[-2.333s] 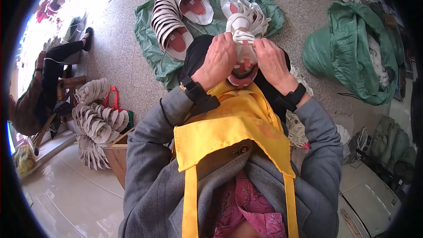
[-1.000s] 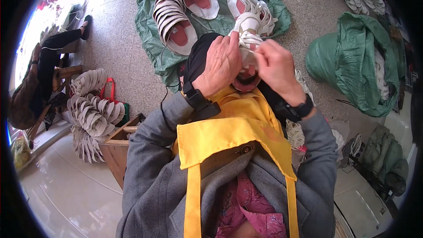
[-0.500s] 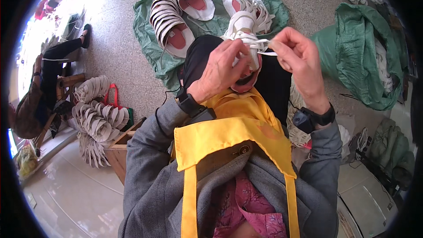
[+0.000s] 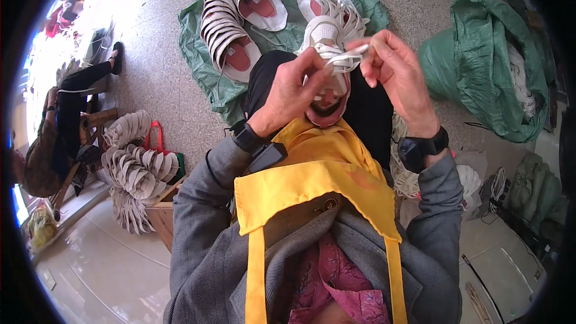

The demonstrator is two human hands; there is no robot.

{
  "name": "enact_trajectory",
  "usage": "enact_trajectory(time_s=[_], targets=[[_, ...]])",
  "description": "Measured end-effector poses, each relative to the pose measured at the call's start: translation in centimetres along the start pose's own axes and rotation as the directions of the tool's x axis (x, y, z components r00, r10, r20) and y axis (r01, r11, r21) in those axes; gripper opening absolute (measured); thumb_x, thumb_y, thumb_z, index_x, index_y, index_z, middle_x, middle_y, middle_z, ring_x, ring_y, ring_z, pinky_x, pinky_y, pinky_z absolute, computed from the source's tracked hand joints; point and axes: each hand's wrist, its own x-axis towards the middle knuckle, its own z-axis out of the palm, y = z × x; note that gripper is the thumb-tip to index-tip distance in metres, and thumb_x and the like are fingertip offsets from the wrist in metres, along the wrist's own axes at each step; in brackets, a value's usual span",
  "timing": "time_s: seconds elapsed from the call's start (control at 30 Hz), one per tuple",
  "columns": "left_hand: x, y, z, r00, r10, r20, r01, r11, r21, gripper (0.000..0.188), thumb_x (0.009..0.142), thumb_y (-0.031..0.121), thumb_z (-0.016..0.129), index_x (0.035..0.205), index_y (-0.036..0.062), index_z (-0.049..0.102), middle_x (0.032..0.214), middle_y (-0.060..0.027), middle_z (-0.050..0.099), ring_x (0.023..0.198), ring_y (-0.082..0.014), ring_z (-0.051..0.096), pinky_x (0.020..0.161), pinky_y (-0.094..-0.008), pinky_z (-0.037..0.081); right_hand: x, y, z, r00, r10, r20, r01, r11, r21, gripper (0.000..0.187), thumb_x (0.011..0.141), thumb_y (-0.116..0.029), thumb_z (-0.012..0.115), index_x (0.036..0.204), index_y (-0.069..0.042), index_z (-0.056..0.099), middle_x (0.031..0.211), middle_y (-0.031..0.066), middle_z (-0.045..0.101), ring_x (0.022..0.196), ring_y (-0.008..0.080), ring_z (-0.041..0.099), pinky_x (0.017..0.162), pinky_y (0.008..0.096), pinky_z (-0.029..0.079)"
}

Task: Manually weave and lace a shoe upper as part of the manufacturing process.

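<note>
A white shoe upper (image 4: 324, 31) with a pinkish-red lining lies over my lap, its toe pointing away from me. Across its front run white shoelaces (image 4: 344, 60), partly looped. My right hand (image 4: 398, 73) pinches a lace end to the right of the upper. At the left side of the lacing my left hand (image 4: 290, 91) has thumb and forefinger drawn together on a lace; the exact grip is partly hidden.
A green sheet (image 4: 198, 35) on the floor bears stacked shoe uppers (image 4: 223, 21). To the right stands a green sack (image 4: 444, 63) with white pieces inside. Grey-white uppers (image 4: 141, 165) are piled beside a wooden box (image 4: 162, 219) on the left. Another person's leg (image 4: 87, 75) shows at far left.
My right hand has turned and shifted slightly left, bringing the lace end with it. My left hand has drawn back a little toward me, and more of the shoe upper's front shows.
</note>
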Motion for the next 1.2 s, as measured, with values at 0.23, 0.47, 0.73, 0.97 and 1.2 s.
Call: enact_trajectory(time_s=[0.23, 0.47, 0.73, 0.97, 1.2], targets=[[-2.3, -1.6, -5.4, 0.972, -0.173, -0.157, 0.114, 0.939, -0.325, 0.013, 0.105, 0.013, 0.059, 0.093, 0.0062, 0.055, 0.084, -0.0013, 0.063, 0.072, -0.0066, 0.053, 0.065, -0.0219, 0.043, -4.7, 1.0, -8.1, 0.964, 0.255, -0.077, -0.260, 0.963, -0.069, 0.023, 0.108, -0.019, 0.048, 0.087, -0.012, 0.046, 0.073, -0.0038, 0.047, 0.055, 0.0026, 0.039, 0.045, 0.0189, 0.031], [-8.0, -1.4, -15.1, 0.868, -0.443, -0.225, 0.360, 0.873, -0.329, 0.015, 0.102, 0.016, 0.063, 0.092, 0.0075, 0.054, 0.080, -0.0006, 0.059, 0.069, -0.0072, 0.049, 0.063, -0.0229, 0.039, -11.7, -0.1, -20.0, 0.927, 0.241, -0.287, -0.222, 0.970, 0.100, 0.021, 0.107, -0.019, 0.050, 0.088, -0.013, 0.047, 0.073, -0.0040, 0.045, 0.054, 0.0024, 0.036, 0.045, 0.0185, 0.029], [-3.2, -0.6, -8.8, 0.967, 0.139, -0.212, 0.023, 0.784, 0.621, 0.029, 0.085, 0.010, 0.078, 0.107, 0.0049, 0.059, 0.095, -0.0064, 0.062, 0.076, -0.0188, 0.058, 0.067, -0.0323, 0.048, -6.9, 3.1, -10.9, 0.973, 0.172, -0.155, -0.225, 0.858, -0.461, 0.016, 0.102, -0.020, 0.064, 0.102, -0.004, 0.067, 0.088, 0.0030, 0.070, 0.057, 0.0033, 0.055, 0.047, 0.0191, 0.042], [0.4, -1.9, -4.0, 0.976, 0.204, -0.074, -0.105, 0.742, 0.662, 0.028, 0.085, 0.010, 0.075, 0.104, 0.0016, 0.057, 0.092, -0.0133, 0.059, 0.090, -0.0316, 0.058, 0.078, -0.0395, 0.048, 1.0, 5.2, -5.0, 0.989, -0.148, -0.009, 0.092, 0.660, -0.745, 0.021, 0.095, -0.016, 0.072, 0.108, 0.000, 0.070, 0.088, 0.0025, 0.074, 0.059, 0.0068, 0.061, 0.054, 0.0228, 0.049], [1.9, -2.9, -3.2, 0.983, 0.181, 0.015, -0.150, 0.767, 0.624, 0.018, 0.083, 0.000, 0.066, 0.097, -0.0004, 0.054, 0.087, -0.0149, 0.059, 0.088, -0.0347, 0.059, 0.078, -0.0442, 0.047, 3.3, 5.3, -4.9, 0.972, 0.163, 0.167, -0.081, 0.907, -0.414, 0.012, 0.099, -0.015, 0.068, 0.100, -0.004, 0.066, 0.084, -0.0007, 0.068, 0.057, 0.0002, 0.051, 0.048, 0.0168, 0.039]])
